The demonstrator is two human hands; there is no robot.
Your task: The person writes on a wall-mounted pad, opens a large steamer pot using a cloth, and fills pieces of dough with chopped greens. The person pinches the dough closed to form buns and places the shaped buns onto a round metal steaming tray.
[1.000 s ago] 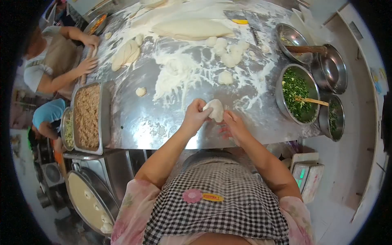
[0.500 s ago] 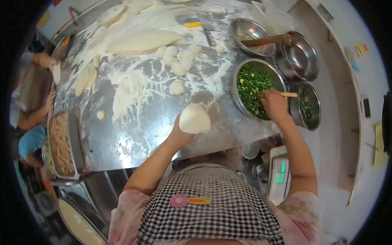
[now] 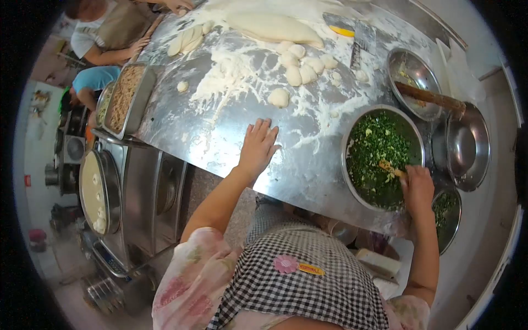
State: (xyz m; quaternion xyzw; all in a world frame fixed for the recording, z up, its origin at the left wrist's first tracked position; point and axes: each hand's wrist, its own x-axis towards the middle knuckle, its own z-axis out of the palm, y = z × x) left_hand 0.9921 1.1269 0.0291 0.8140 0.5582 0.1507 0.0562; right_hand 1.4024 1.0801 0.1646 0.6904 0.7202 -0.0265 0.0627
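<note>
My left hand (image 3: 258, 147) is over the near part of the steel table, back upward and fingers spread, with nothing visible in it. Just beyond it lies a small flattened dough piece (image 3: 279, 98). At the right, my right hand (image 3: 418, 190) grips a wooden spatula (image 3: 391, 168), whose light-coloured end rests among chopped greens (image 3: 379, 144). These greens fill much of a steel bowl (image 3: 345, 159). Several dough pieces (image 3: 300, 66) are clustered farther back, in front of a long dough slab (image 3: 275, 27).
A steel bowl (image 3: 391, 60) with a rolling pin (image 3: 432, 100) across it stands at the right, beside another bowl (image 3: 481, 148). At the left are a filling tray (image 3: 144, 96), a round pan (image 3: 116, 192) with several pale buns, and co-workers. A yellow-edged scraper (image 3: 341, 30) lies at the back.
The view has swung left. The dough round that sat on my left hand no longer shows, and that hand has turned back-up with fingers spread. My right hand remains at the greens with the spatula.
</note>
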